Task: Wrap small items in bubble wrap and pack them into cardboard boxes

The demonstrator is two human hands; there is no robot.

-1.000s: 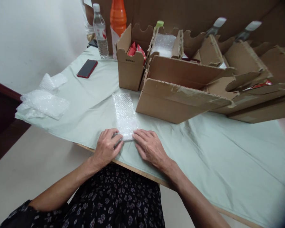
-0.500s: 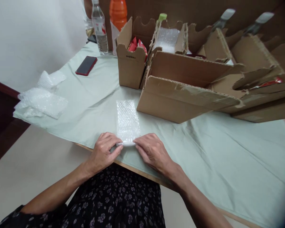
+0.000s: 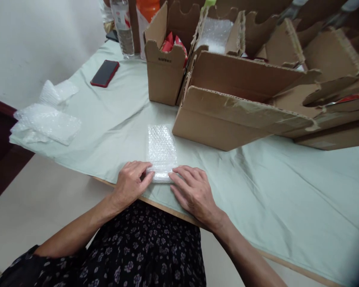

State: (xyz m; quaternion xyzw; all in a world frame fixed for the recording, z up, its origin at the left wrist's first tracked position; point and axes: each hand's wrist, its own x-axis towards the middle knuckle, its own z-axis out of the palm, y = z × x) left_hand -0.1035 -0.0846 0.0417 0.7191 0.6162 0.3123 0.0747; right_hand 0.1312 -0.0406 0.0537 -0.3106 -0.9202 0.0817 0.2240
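A piece of clear bubble wrap lies flat on the pale green cloth near the table's front edge, its near end folded over into a narrow band. My left hand pinches the left end of that fold between thumb and fingers. At the right end, my right hand rests with its fingertips on the fold and its fingers a little apart. Both palms face down, one on either side of the wrap.
Cardboard boxes stand behind and to the right, with red packets and bubble wrap inside some. A phone, a water bottle and an orange bottle are at the back left. Crumpled bubble wrap lies far left.
The near end of the wrap has been folded further, and the band is wider and flatter. My right fingers have loosened and spread. The view has shifted slightly, with the boxes appearing higher.
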